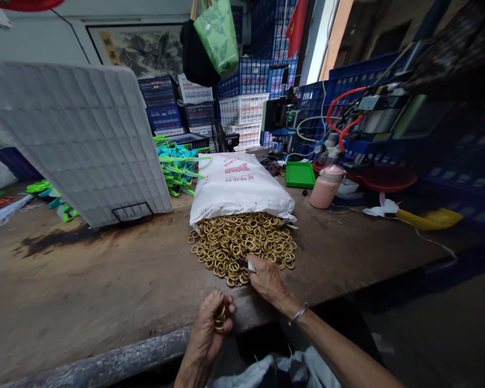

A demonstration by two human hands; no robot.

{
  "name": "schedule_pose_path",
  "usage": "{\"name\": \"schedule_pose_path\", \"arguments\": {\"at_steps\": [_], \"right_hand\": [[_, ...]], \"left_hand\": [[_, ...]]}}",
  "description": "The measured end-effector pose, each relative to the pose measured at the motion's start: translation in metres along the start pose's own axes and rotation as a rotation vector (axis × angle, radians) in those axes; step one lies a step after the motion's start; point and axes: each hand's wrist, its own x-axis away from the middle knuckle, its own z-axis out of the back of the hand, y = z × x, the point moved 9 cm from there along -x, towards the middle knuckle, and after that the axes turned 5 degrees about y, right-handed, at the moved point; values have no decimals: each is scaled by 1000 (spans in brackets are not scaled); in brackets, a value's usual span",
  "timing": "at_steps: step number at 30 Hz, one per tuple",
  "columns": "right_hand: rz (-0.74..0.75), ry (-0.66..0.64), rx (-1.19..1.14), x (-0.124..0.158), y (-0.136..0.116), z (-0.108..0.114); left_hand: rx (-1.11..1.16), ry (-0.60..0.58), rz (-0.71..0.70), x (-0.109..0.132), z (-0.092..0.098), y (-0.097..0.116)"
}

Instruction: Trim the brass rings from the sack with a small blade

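A heap of gold-coloured rings (242, 237) spills from the near, open end of a white sack (242, 188) with red print, which lies on the table. My left hand (212, 320) is at the table's front edge, its fingers curled around a few gold rings (220, 318). At the near right side of the heap, my right hand (265, 276) pinches a small tool (248, 264) with a dark tip and a whitish part. The tool's tip reaches over the rings; its exact kind is too small to make out. A metal bangle (298, 314) circles my right wrist.
A large pale ribbed panel (81, 140) stands upright on the left. Green and blue plastic pieces (180, 164) lie behind it. To the right are a pink bottle (327, 186), a green tray (300, 174) and a yellow scoop (432, 218). Stacked crates (244, 110) fill the back.
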Motion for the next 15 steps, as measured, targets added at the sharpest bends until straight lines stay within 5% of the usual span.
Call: {"name": "schedule_pose_path", "arguments": {"at_steps": [9, 15], "right_hand": [[-113, 6, -546, 12, -13, 2], [-193, -142, -844, 25, -28, -13]], "left_hand": [[-35, 18, -13, 0, -5, 2], [-140, 43, -157, 5, -10, 12]]}}
